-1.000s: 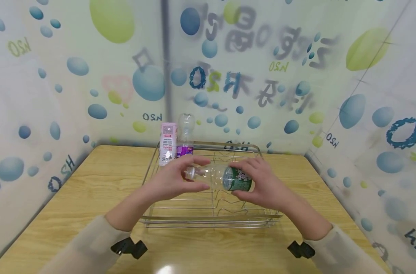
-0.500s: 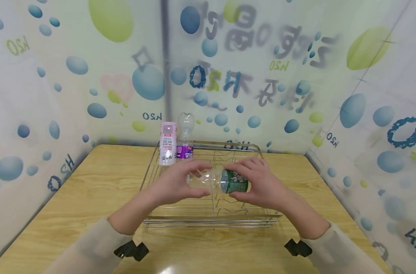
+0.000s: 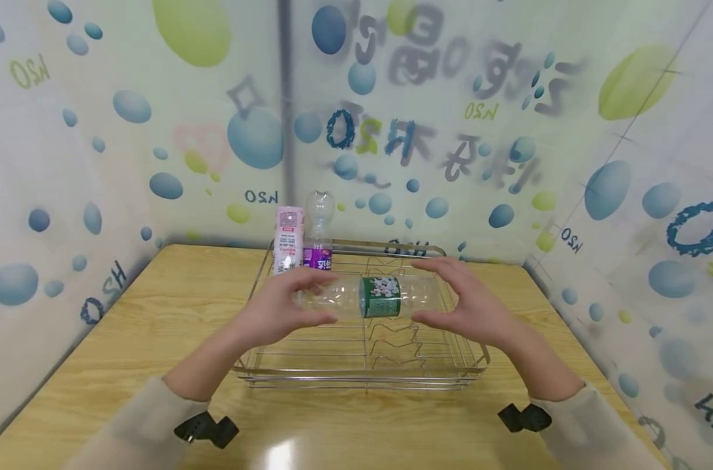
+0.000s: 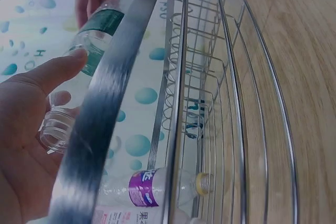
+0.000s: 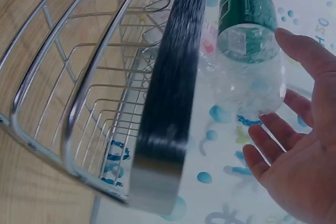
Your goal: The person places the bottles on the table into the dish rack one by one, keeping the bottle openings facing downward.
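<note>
Over the wire rack (image 3: 365, 375), a clear plastic bottle with a green label (image 3: 381, 297) lies sideways in the air, its neck to the left. My left hand (image 3: 280, 307) holds the neck end, with the thumb along the side in the left wrist view. Around the base end, my right hand (image 3: 468, 303) is spread wide. In the right wrist view its thumb is close to the bottle's side and its fingers are loosely bent near the base. A purple-labelled bottle (image 3: 318, 251) and a pink and white container (image 3: 288, 238) stand in the rack's back left corner, the bottle upside down.
The rack has a flat metal rim (image 4: 105, 108) and wavy wire dividers (image 3: 397, 339). Beneath it is a wooden table (image 3: 139, 313). Walls printed with blue and green dots (image 3: 253, 137) enclose the table at the back and sides.
The green-labelled bottle has shifted left and its label now shows fully between my hands. My right hand has moved right, its fingers spreading from the label to the base; the left hand has moved left.
</note>
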A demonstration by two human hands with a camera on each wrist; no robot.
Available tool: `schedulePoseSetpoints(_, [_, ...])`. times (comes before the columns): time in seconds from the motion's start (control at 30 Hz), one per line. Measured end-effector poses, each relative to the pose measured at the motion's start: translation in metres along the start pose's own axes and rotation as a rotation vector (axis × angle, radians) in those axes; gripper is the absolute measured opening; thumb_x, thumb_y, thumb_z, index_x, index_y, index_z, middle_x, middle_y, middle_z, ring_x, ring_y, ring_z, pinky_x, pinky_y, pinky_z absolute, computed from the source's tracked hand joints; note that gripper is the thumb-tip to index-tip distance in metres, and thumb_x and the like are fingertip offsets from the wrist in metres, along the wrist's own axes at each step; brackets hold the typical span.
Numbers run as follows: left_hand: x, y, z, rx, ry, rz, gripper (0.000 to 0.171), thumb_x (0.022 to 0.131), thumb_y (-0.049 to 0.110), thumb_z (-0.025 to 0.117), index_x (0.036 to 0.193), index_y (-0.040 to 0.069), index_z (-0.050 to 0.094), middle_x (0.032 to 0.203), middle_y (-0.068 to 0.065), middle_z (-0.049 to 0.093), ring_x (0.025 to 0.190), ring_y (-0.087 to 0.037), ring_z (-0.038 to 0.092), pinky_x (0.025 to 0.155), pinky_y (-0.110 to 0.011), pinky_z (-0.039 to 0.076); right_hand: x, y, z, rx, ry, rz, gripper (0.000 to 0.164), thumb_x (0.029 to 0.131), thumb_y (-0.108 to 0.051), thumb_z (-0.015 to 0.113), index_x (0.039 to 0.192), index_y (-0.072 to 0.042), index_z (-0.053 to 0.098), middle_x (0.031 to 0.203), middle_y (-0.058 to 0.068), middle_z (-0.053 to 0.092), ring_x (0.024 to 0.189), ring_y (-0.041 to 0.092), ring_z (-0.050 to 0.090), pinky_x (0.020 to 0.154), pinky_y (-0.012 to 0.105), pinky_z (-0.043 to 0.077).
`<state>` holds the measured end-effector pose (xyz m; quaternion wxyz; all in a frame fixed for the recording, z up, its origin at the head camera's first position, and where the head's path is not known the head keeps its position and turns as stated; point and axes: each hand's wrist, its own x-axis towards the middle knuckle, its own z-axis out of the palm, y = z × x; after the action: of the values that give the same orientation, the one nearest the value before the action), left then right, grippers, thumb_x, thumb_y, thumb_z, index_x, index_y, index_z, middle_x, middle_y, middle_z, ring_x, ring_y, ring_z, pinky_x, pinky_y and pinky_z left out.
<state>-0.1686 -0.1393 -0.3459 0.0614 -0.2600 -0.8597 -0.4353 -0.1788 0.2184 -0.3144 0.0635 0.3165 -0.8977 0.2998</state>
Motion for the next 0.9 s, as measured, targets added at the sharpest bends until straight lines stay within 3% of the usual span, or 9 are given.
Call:
schedulePoseSetpoints(0.13, [-0.004, -0.005, -0.006, -0.048, -0.011, -0.065, 0.067, 0.087, 0.029, 0.095, 0.148, 0.02, 0.068, 0.145, -0.004, 0.072, 0.13, -0.034, 0.069, 0.111, -0.06, 0.056, 0.0, 0.007, -0.002, 0.059, -0.031, 0.038, 0.079, 0.095, -0.028, 0.089, 0.163, -0.018, 0.05, 0.162, 0.009, 0.054, 0.147, 0.036, 0.054, 0.12, 0.064, 0.046])
schedulePoseSetpoints(0.33, [-0.007, -0.007, -0.007, -0.076, -0.017, -0.08, 0.067, 0.089, 0.029, 0.093, 0.15, 0.02, 0.067, 0.149, -0.009, 0.07, 0.134, -0.04, 0.067, 0.111, -0.063, 0.055, 0.001, 0.011, -0.002, 0.155, -0.048, 0.063, 0.067, 0.102, -0.021, 0.081, 0.162, -0.015, 0.051, 0.159, 0.014, 0.055, 0.138, 0.039, 0.063, 0.115, 0.058, 0.054])
schedulePoseSetpoints(0.47, [-0.007, -0.005, -0.007, -0.079, -0.033, -0.098, 0.067, 0.091, 0.032, 0.092, 0.152, 0.023, 0.064, 0.149, -0.009, 0.069, 0.136, -0.039, 0.066, 0.105, -0.057, 0.059, 0.004, 0.013, -0.003, 0.26, -0.032, 0.075, 0.064, 0.102, -0.014, 0.08, 0.16, -0.014, 0.052, 0.154, 0.016, 0.057, 0.128, 0.04, 0.07, 0.101, 0.038, 0.063])
schedulePoseSetpoints(0.57, [-0.007, -0.003, -0.004, -0.074, -0.043, -0.102, 0.069, 0.092, 0.033, 0.092, 0.153, 0.023, 0.061, 0.148, -0.008, 0.068, 0.134, -0.037, 0.066, 0.101, -0.052, 0.061, 0.007, 0.013, -0.005, 0.326, -0.017, 0.052, 0.065, 0.102, -0.008, 0.079, 0.16, -0.011, 0.051, 0.152, 0.017, 0.056, 0.125, 0.039, 0.07, 0.093, 0.026, 0.064])
schedulePoseSetpoints(0.77, [-0.003, 0.0, 0.005, -0.021, -0.022, -0.003, 0.079, 0.092, 0.029, 0.092, 0.16, 0.019, 0.054, 0.15, -0.008, 0.065, 0.133, -0.034, 0.066, 0.113, -0.058, 0.055, 0.014, 0.009, -0.01, 0.325, 0.006, 0.012, 0.066, 0.101, -0.006, 0.078, 0.161, -0.012, 0.051, 0.157, 0.012, 0.052, 0.127, 0.034, 0.063, 0.099, 0.018, 0.057])
schedulePoseSetpoints(0.9, [0.002, 0.003, 0.011, 0.053, 0.002, 0.044, 0.079, 0.091, 0.03, 0.093, 0.16, 0.02, 0.056, 0.149, -0.008, 0.066, 0.129, -0.032, 0.067, 0.109, -0.058, 0.058, 0.019, 0.002, -0.01, 0.336, 0.016, 0.017, 0.067, 0.102, -0.008, 0.078, 0.163, -0.015, 0.051, 0.159, 0.008, 0.051, 0.133, 0.033, 0.06, 0.103, 0.016, 0.055])
